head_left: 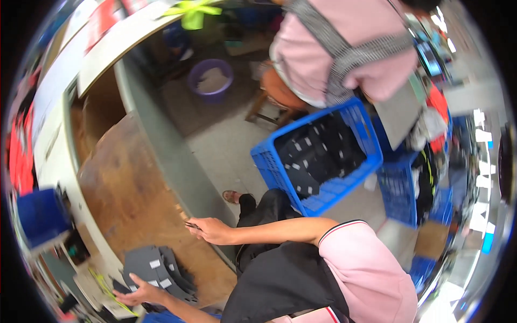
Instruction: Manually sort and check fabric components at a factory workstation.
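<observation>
Dark grey cut fabric pieces [156, 262] with small white labels lie in a loose pile at the near end of a brown wooden board. My left hand [142, 292] is at the pile's near left edge, its thumb and fingers spread apart. A dark strip shows behind those fingers; whether they touch it is unclear. Farther right, over the board's right edge, my right hand [211, 231] is closed around small dark thread snips [192, 225], their tips pointing left. My fingers hide most of the snips.
The worn wooden board [124, 183] sits in a white-edged table beside a grey-green panel [167, 145]. Ahead right, a blue crate [318, 207] holds black labelled pieces. Beyond it a person in pink [307, 48] sits on a stool [280, 91]. A purple basin [210, 96] stands on the floor.
</observation>
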Demonstrator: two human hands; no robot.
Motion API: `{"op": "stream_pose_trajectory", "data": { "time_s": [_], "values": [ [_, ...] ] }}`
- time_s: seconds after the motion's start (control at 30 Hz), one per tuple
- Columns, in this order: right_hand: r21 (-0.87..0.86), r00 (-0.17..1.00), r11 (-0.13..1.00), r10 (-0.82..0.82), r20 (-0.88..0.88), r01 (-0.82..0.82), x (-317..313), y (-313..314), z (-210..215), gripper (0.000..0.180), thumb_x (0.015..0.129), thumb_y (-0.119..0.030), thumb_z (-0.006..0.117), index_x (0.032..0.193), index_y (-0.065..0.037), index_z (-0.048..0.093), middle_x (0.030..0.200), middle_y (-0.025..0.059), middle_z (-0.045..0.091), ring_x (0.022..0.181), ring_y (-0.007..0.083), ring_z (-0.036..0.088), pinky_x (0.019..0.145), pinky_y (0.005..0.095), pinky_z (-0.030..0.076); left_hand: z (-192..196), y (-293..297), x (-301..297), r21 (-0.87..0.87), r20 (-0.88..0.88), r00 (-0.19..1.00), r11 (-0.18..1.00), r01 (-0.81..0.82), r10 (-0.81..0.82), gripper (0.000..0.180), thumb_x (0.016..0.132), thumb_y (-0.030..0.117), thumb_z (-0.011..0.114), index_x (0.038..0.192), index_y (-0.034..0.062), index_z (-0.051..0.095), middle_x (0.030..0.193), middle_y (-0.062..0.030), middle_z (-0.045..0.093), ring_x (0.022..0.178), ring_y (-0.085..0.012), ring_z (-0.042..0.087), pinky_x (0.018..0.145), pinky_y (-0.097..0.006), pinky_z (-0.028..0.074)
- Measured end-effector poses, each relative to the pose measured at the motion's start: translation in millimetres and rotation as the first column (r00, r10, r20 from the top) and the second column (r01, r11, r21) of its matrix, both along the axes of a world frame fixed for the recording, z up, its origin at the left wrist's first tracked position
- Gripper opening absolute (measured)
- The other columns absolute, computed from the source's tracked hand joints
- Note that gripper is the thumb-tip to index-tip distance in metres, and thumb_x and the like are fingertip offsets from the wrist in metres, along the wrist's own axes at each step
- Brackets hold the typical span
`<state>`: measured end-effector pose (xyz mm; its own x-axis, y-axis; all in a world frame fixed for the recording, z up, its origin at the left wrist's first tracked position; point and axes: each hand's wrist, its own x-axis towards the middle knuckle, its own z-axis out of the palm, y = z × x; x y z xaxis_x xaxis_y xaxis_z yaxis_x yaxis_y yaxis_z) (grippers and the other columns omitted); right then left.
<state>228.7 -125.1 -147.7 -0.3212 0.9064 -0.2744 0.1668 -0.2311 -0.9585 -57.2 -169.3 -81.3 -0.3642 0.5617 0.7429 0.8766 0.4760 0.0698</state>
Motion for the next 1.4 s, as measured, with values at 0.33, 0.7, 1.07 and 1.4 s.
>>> {"op": "stream_pose_trajectory", "data": {
  "time_s": [0.33, 0.7, 1.07, 1.4],
  "values": [
    [-0.484, 0.675, 0.65, -0.722, -0.152, 0.587, 205.3, -149.0, -26.8, 0.022, 0.094, -0.021, 0.045, 0.103, -0.007, 0.058, 0.064, 0.0035, 0.055, 0.041, 0.0059, 0.042, 0.04, 0.0193, 0.035, -33.7, 43.2, 348.7, 0.261, 0.951, -0.162, 0.404, 0.877, -0.263, 0.055, 0.083, 0.001, 0.056, 0.134, 0.0066, 0.035, 0.131, -0.0096, 0.039, 0.118, -0.0227, 0.044, 0.096, -0.037, 0.039],
    [-0.548, 0.172, 0.114, -0.983, 0.056, 0.829, 335.3, -225.8, -123.9, 0.028, 0.095, -0.022, 0.045, 0.114, -0.002, 0.052, 0.099, 0.0095, 0.057, 0.08, 0.0144, 0.057, 0.061, 0.027, 0.048, -298.3, 41.6, 571.1, -0.378, 0.924, 0.359, -0.17, 0.91, -0.133, 0.07, 0.071, 0.028, 0.073, 0.127, -0.0001, 0.042, 0.128, -0.0181, 0.043, 0.119, -0.033, 0.043, 0.096, -0.042, 0.04],
    [-0.316, -0.013, -0.141, -0.927, 0.376, 0.938, 431.8, -163.5, -311.0, 0.036, 0.094, -0.018, 0.045, 0.13, -0.016, 0.046, 0.103, 0.0011, 0.05, 0.08, 0.0104, 0.047, 0.068, 0.0254, 0.044, -409.7, 57.7, 645.9, -0.842, 0.539, 0.84, 0.058, 0.536, 0.063, 0.11, 0.06, 0.057, 0.074, 0.139, 0.0047, 0.019, 0.142, -0.0194, 0.019, 0.135, -0.0348, 0.015, 0.107, -0.054, 0.019],
    [-0.228, 0.06, -0.063, -0.868, 0.493, 0.971, 463.3, -151.4, -368.3, 0.048, 0.094, -0.018, 0.044, 0.14, -0.017, 0.032, 0.144, 0.0087, 0.029, 0.134, 0.021, 0.024, 0.107, 0.0332, 0.022, -459.8, 70.8, 618.5, -0.662, 0.739, 0.613, 0.13, 0.738, 0.28, 0.107, 0.052, 0.054, 0.079, 0.133, 0.0033, 0.031, 0.129, -0.0185, 0.045, 0.121, -0.0303, 0.043, 0.101, -0.04, 0.035]
  ]
}}
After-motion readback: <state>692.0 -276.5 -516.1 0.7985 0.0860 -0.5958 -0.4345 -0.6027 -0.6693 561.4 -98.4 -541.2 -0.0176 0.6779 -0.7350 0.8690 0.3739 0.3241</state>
